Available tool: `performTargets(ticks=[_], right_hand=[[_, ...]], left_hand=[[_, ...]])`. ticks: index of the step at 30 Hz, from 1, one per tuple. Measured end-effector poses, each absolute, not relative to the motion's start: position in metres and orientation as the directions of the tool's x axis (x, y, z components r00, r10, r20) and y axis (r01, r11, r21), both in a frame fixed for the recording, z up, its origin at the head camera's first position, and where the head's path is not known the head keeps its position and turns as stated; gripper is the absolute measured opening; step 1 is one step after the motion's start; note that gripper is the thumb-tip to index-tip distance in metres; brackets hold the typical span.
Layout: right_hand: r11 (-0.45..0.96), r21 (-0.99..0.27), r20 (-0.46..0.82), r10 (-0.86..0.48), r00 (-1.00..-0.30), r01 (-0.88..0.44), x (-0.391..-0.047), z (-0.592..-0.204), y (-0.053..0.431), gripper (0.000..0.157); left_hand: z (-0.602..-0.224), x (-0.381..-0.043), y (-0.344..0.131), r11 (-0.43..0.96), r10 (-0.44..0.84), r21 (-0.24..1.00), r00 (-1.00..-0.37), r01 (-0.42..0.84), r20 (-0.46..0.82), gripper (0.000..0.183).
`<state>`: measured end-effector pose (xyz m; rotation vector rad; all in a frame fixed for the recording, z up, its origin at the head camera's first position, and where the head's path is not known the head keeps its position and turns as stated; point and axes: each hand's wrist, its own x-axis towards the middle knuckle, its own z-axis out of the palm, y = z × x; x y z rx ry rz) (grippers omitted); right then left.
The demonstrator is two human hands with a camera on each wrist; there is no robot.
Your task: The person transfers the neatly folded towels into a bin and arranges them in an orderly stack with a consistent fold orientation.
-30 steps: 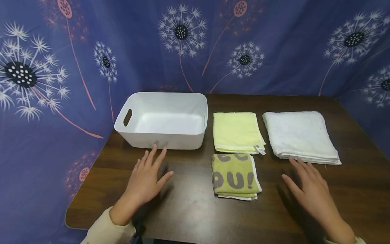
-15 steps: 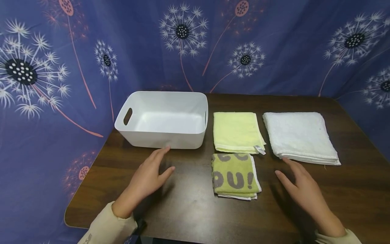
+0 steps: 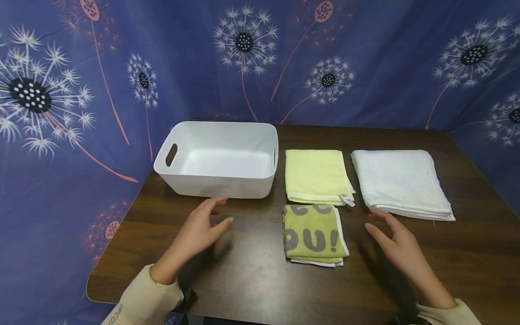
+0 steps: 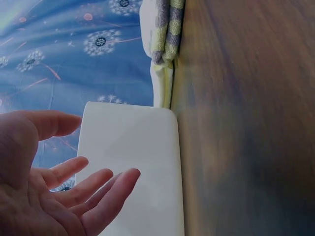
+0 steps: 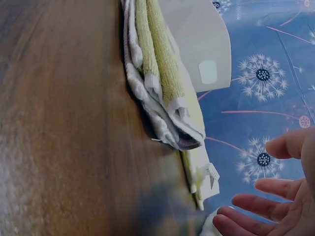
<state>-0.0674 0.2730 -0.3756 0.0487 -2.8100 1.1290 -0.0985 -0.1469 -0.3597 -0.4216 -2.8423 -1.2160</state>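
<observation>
My left hand (image 3: 199, 232) hovers over the table in front of a white plastic bin (image 3: 223, 186), fingers relaxed and holding nothing. In the left wrist view its fingers are loosely bent beside the bin's wall (image 4: 133, 142). My right hand (image 3: 400, 246) is also bare, its fingertips near the front edge of a folded white towel (image 3: 400, 180). Between the hands lies a folded green towel with grey lettering (image 3: 313, 234). Behind that is a folded pale yellow towel (image 3: 314, 174) with a small tag. The right wrist view shows the green towel's layered edge (image 5: 162, 69) left of the fingers.
The dark wooden table (image 3: 243, 289) has a rounded left corner. A blue cloth with dandelion prints (image 3: 183, 54) hangs behind and to the left. The bin has a handle hole in its left end.
Both hands have shifted slightly: the right moved left toward the green towel, and the left hand's fingers turned inward and bent a little. The bin and towels stay in place.
</observation>
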Motion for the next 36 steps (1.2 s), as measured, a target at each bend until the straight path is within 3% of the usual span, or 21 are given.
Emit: performTargets(ticks=[9, 15, 21, 36], right_hand=[[0.637, -0.767, 0.115, 0.019, -0.993, -0.077, -0.073, -0.378, 0.270, 0.043], [0.547, -0.830, 0.140, 0.015, -0.990, -0.109, -0.074, -0.380, 0.267, 0.039], [0.512, -0.851, 0.144, 0.005, -0.990, -0.122, -0.076, -0.382, 0.263, 0.038], [0.378, -0.926, 0.018, -0.016, -1.000, -0.023, -0.084, -0.387, 0.256, 0.039]], left_hand=[[-0.359, -0.105, -0.144, 0.454, 0.262, 0.878, -0.965, 0.151, 0.031, 0.046], [-0.360, -0.109, -0.141, 0.248, 0.306, 0.969, -0.950, 0.014, -0.064, 0.048], [-0.362, -0.111, -0.141, 0.145, 0.364, 0.982, -0.917, -0.117, -0.163, 0.052], [-0.363, -0.120, -0.130, 0.028, 0.441, 0.978, -0.875, -0.207, -0.198, 0.062]])
